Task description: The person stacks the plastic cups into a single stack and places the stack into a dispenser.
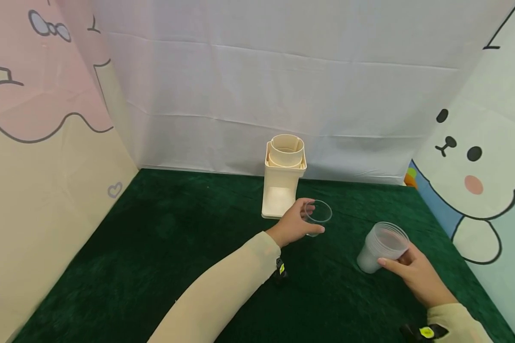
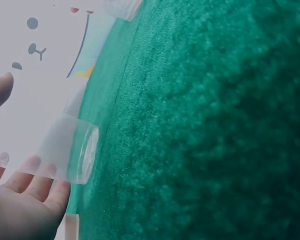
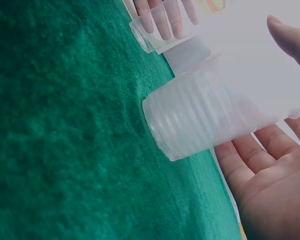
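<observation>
A single clear plastic cup (image 1: 321,221) (image 2: 72,147) is held upright by my left hand (image 1: 293,225), with the thumb on its near side and the fingers on its far side. To the right, my right hand (image 1: 421,276) grips a stack of nested plastic cups (image 1: 374,251) from its right side. The stack (image 3: 187,112) tilts slightly, and its ribbed layers show in the right wrist view. Just behind my left hand stands a cream plastic cup dispenser (image 1: 279,188) with a round open tube on top.
Dark green cloth (image 1: 154,247) covers the table. A white curtain (image 1: 240,85) hangs along the back edge, close behind the dispenser. Cartoon-printed sheets flank the table on the left (image 1: 47,190) and right (image 1: 502,171).
</observation>
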`<state>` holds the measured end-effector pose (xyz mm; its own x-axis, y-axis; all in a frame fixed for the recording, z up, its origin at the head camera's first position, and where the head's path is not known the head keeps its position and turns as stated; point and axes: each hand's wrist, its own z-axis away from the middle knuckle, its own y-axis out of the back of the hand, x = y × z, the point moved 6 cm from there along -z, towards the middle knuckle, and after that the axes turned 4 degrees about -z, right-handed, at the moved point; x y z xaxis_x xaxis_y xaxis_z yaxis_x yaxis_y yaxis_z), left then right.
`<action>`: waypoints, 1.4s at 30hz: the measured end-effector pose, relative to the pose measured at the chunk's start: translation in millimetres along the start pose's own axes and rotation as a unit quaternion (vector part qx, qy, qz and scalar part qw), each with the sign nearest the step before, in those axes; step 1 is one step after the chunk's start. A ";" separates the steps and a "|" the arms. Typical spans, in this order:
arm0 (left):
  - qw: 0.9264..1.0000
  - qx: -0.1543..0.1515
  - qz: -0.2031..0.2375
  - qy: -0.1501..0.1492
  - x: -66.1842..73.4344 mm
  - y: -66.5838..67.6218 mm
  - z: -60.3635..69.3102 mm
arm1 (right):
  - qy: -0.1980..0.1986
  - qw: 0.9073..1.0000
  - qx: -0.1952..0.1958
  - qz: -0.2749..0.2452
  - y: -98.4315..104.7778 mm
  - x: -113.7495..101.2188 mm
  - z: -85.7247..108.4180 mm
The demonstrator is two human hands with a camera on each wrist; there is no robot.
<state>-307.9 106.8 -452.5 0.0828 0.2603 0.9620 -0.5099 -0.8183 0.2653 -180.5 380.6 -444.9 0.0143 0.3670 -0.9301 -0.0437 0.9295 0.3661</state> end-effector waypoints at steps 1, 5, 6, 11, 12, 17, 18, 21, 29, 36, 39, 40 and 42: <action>1.000 0.002 -0.001 0.000 -0.2 0.3 -0.3 | -0.001 1.000 0.000 0.000 0.0 -0.3 -0.1; 1.000 0.011 -0.005 0.003 -1.0 1.8 -0.9 | -0.003 1.000 0.001 0.003 -0.3 -1.5 -0.3; 1.000 0.012 -0.005 0.003 -1.0 2.1 -0.7 | -0.003 1.000 0.001 0.003 -0.4 -1.9 -0.3; 1.000 0.016 -0.006 0.004 -0.5 3.7 0.5 | -0.004 1.000 0.001 0.003 -1.2 -3.6 0.2; 1.000 0.017 -0.007 0.003 0.0 4.1 0.9 | -0.005 1.000 0.001 0.004 -1.3 -3.7 0.2; 1.000 0.021 -0.013 -0.003 4.8 6.8 3.3 | -0.015 1.000 0.001 0.011 -1.4 -3.4 0.0; 1.000 0.021 -0.014 -0.004 6.2 7.3 3.9 | -0.017 1.000 0.001 0.012 -1.4 -3.3 -0.1; 1.000 0.017 -0.013 -0.007 10.7 7.9 5.8 | -0.019 1.000 0.000 0.013 -1.4 -3.3 0.1; 1.000 0.001 0.000 -0.008 16.4 7.5 9.2 | -0.003 1.000 0.000 0.000 -0.3 -4.1 0.7; 1.000 -0.015 -0.012 -0.011 22.4 7.5 16.1 | -0.011 1.000 0.000 0.006 -1.0 -1.8 0.4; 0.999 -0.026 -0.015 -0.019 28.5 7.4 21.5 | -0.016 1.000 -0.001 0.008 -1.0 -0.3 0.3; 0.999 -0.031 -0.014 -0.022 30.1 7.1 23.3 | -0.016 1.000 -0.002 0.008 -1.2 -0.2 0.3; 0.998 -0.045 -0.013 -0.030 34.8 6.0 28.0 | -0.017 1.000 -0.003 0.007 -1.4 -0.5 0.7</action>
<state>-284.2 96.6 -415.7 0.1473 0.2474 0.9576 -0.5816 -0.7615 0.2862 -179.7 379.1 -444.9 0.0468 0.3815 -0.9232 -0.0498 0.9239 0.3793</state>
